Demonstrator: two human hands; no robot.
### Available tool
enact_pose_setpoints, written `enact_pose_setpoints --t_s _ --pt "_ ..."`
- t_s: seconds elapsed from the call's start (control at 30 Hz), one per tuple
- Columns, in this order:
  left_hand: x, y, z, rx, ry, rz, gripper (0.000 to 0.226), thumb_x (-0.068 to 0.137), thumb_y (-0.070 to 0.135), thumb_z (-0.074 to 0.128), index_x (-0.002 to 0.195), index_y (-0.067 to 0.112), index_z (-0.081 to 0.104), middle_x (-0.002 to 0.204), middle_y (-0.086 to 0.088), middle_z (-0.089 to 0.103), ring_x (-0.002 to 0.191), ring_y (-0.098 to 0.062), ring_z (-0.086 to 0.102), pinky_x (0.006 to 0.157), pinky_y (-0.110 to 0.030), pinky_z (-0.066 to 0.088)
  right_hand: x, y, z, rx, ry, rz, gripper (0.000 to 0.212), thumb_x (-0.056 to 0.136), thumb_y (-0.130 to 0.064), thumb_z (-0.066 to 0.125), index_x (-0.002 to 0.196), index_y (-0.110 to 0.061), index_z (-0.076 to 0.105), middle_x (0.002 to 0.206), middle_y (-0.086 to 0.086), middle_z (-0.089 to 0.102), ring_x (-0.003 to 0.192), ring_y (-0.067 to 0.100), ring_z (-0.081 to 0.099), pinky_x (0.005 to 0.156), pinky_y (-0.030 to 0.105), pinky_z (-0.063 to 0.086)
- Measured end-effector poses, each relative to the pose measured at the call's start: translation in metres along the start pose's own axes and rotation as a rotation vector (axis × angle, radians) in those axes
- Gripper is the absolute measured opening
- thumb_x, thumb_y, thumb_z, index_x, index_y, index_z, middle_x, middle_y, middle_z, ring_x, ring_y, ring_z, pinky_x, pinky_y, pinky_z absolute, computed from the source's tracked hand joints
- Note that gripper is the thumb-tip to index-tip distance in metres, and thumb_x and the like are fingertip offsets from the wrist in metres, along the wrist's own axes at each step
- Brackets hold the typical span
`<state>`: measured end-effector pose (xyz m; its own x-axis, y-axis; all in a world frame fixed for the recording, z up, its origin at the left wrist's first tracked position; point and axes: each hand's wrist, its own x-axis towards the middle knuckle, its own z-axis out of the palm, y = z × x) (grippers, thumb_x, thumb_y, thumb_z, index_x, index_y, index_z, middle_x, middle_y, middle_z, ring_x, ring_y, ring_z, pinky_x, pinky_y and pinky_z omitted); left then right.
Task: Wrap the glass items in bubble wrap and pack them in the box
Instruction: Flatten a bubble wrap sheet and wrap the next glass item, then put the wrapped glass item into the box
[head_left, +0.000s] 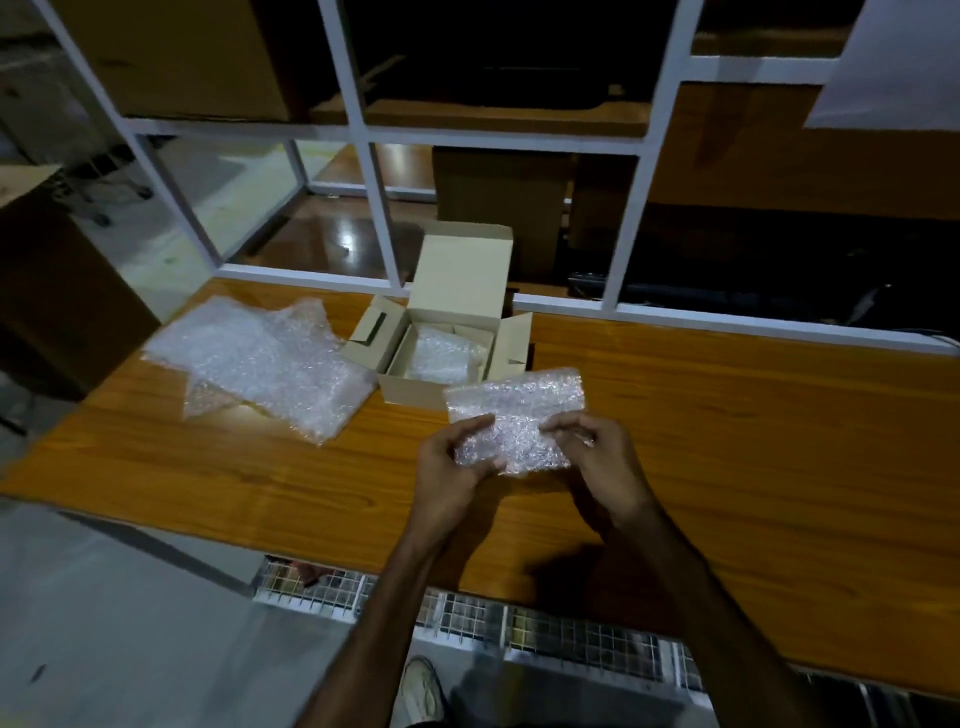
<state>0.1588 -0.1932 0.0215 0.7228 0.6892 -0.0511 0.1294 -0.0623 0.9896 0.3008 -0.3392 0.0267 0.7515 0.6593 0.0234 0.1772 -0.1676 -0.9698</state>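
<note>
Your left hand (457, 467) and right hand (597, 457) both pinch a bubble-wrapped bundle (517, 415), held above the tabletop (727, 441) just near of the box (441, 343); what it wraps cannot be made out. The box stands open, lid flap upright on the far side, side flaps spread, with another wrapped piece (441, 353) inside. Loose bubble wrap (260, 358) lies left of the box, touching its left flap. To the right the wood runs bare to the edge. The tabletop's far edge meets a white frame (649, 176). At the near edge, a wire mesh rack (571, 634) sits below. The room is dim.
</note>
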Motion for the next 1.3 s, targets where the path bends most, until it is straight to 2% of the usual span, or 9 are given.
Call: enact_pose_setpoints --t_s 0.1,0.23,0.33,0.4,0.57,0.77,1.0,1.13,1.3 --pt "0.008 0.004 -0.015 -0.059 0.019 0.002 0.055 0.079 -0.012 0.080 0.127 0.012 0.071 0.125 0.016 0.069 0.111 0.016 0.063 0.088 -0.019 0.059 0.008 -0.011 0.005 -0.058 -0.155 0.043 0.044 0.094 -0.006 0.073 0.134 -0.025 0.068 0.135 -0.030 0.056 0.121 -0.020 0.050 0.098 0.011 0.044" --pt "0.023 0.001 -0.033 -0.099 0.072 0.003 0.050 0.079 -0.012 0.081 0.120 0.016 0.074 0.123 0.007 0.071 0.115 -0.007 0.069 0.088 -0.032 0.064 0.026 -0.021 0.016 -0.004 -0.216 0.122 0.058 0.092 0.005 0.069 0.146 -0.014 0.056 0.136 -0.013 0.052 0.094 -0.023 0.060 0.073 0.005 0.052" --pt "0.036 -0.006 -0.046 0.087 0.123 0.117 0.032 0.087 0.003 0.081 0.113 0.021 0.076 0.115 0.011 0.068 0.109 0.002 0.064 0.091 -0.041 0.062 0.043 -0.029 0.026 -0.159 -0.216 0.089 0.048 0.093 -0.005 0.072 0.136 -0.024 0.065 0.145 -0.006 0.056 0.114 0.003 0.061 0.091 0.027 0.060" --pt "0.042 -0.010 -0.052 0.198 0.155 0.218 0.020 0.089 0.010 0.080 0.105 0.022 0.077 0.105 0.009 0.061 0.101 -0.002 0.059 0.085 -0.047 0.058 0.056 -0.033 0.034 -0.230 -0.199 0.081 0.034 0.094 -0.008 0.072 0.120 -0.031 0.070 0.136 -0.008 0.059 0.104 0.014 0.065 0.078 0.028 0.061" --pt "0.061 -0.007 -0.067 0.256 0.212 0.252 0.013 0.078 0.033 0.077 0.088 0.030 0.069 0.105 0.010 0.044 0.108 -0.020 0.048 0.086 -0.042 0.050 0.102 -0.043 0.039 -0.488 -0.216 -0.124 0.014 0.089 -0.021 0.080 0.097 -0.032 0.074 0.121 -0.009 0.052 0.114 0.009 0.051 0.093 0.027 0.048" --pt "0.088 -0.001 -0.075 0.035 0.074 0.325 0.015 0.099 -0.006 0.061 0.096 0.009 0.058 0.084 0.002 0.059 0.075 -0.003 0.059 0.061 -0.016 0.048 0.155 -0.067 0.045 -0.404 -0.289 -0.060 0.015 0.092 -0.013 0.076 0.097 -0.026 0.074 0.104 -0.006 0.070 0.098 0.005 0.064 0.085 0.031 0.054" --pt "0.113 -0.008 -0.073 -0.342 0.089 0.040 0.007 0.099 -0.002 0.065 0.104 0.001 0.062 0.098 -0.006 0.072 0.085 -0.042 0.075 0.066 -0.066 0.059 0.194 -0.074 0.046 -0.339 -0.327 0.110 0.011 0.093 -0.004 0.072 0.101 -0.011 0.068 0.108 0.013 0.070 0.092 0.032 0.073 0.074 0.046 0.064" --pt "0.128 -0.010 -0.073 -0.349 0.114 -0.018 0.009 0.093 -0.010 0.067 0.098 -0.003 0.068 0.109 -0.022 0.071 0.097 -0.042 0.074 0.068 -0.045 0.064 0.221 -0.067 0.039 -0.366 -0.374 0.071 0.019 0.092 0.011 0.066 0.087 -0.007 0.072 0.104 0.013 0.070 0.090 0.027 0.072 0.065 0.027 0.061" --pt "0.133 -0.024 -0.049 -0.043 0.182 0.114 0.017 0.085 0.003 0.065 0.092 0.017 0.073 0.111 -0.003 0.065 0.107 -0.026 0.068 0.077 -0.037 0.063 0.269 -0.046 0.026 -0.601 -0.550 -0.065 0.043 0.085 0.012 0.067 0.077 -0.029 0.077 0.106 0.002 0.075 0.103 0.020 0.069 0.089 0.044 0.061"
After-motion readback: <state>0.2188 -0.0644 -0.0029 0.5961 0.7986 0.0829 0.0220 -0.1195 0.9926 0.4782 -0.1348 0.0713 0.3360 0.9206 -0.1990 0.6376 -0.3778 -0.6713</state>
